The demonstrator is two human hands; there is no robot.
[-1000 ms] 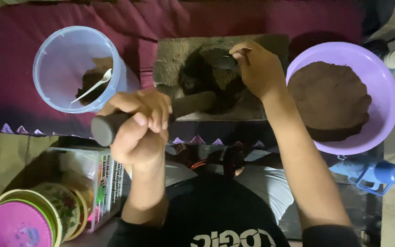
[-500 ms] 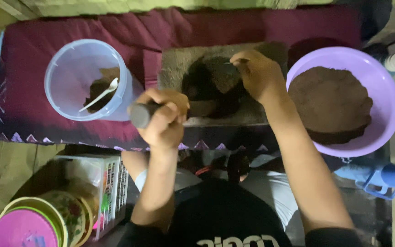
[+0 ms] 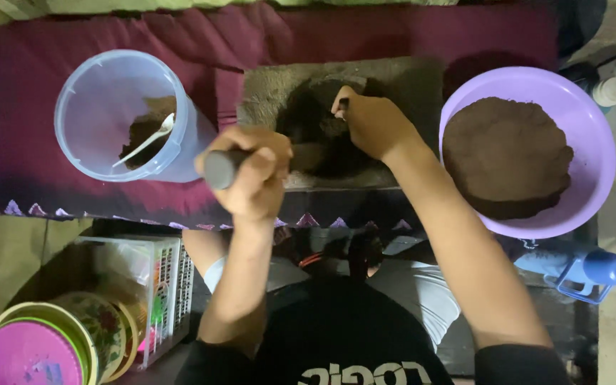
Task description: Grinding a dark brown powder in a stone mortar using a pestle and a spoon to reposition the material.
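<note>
1. Your left hand (image 3: 254, 175) is closed in a fist around the grey cylindrical roller (image 3: 224, 168), which lies crosswise with its round end pointing to your left and its far end reaching toward the dark paste.
2. Your right hand (image 3: 372, 125) rests on the grey stone slab (image 3: 422, 85), fingers curled and pressing into the dark brown paste (image 3: 308, 121); you cannot tell whether it pinches any of it.
3. The slab lies flat on the maroon cloth (image 3: 94, 36), between the clear plastic bucket (image 3: 80, 135) on your left and the purple basin (image 3: 593, 121) on your right. The paste sits in a patch near the slab's middle, just beyond your left hand and under your right fingers.
4. The bucket stands upright and holds a small heap of brown paste with a white spoon (image 3: 147, 139) leaning in it, bowl up toward the far wall.
5. The basin holds a wide, flat mound of brown mass (image 3: 507, 157) that fills most of its bottom.
6. Near your right elbow a blue plastic bottle (image 3: 586, 269) lies on its side below the basin.
7. At lower left, stacked round lids (image 3: 30, 349), pink on top, sit beside a white plastic crate (image 3: 169, 285).
</note>
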